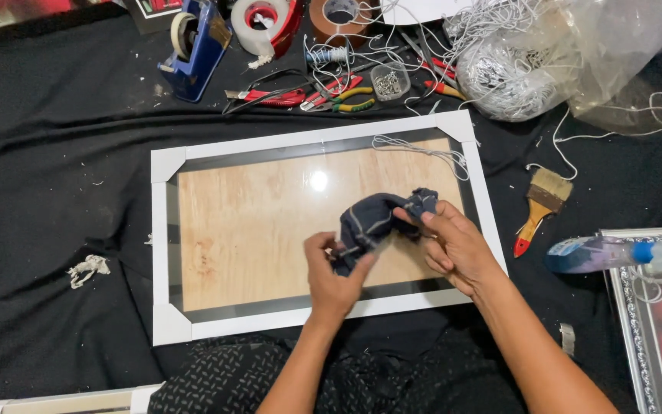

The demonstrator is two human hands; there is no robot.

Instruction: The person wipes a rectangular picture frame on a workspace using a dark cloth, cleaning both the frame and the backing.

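Observation:
A white picture frame [161, 230] lies flat on the black cloth, its glass showing a light wood-look backing. Over the frame's lower right, both hands hold a dark blue rag [368, 219]. My left hand [335, 274] grips the rag's lower end from below. My right hand [453, 244] pinches its upper right end. The rag is bunched and lifted slightly above the glass. A loose white string [423, 149] lies across the frame's upper right corner.
A blue tape dispenser [195, 44], tape rolls [270, 21], pliers and cutters [331, 96] and a small jar of pins [390, 81] lie beyond the frame. A bag of white cord [515, 73] sits upper right. A paintbrush [542, 207], a spray bottle [614, 253] and a silver frame [630, 322] lie right.

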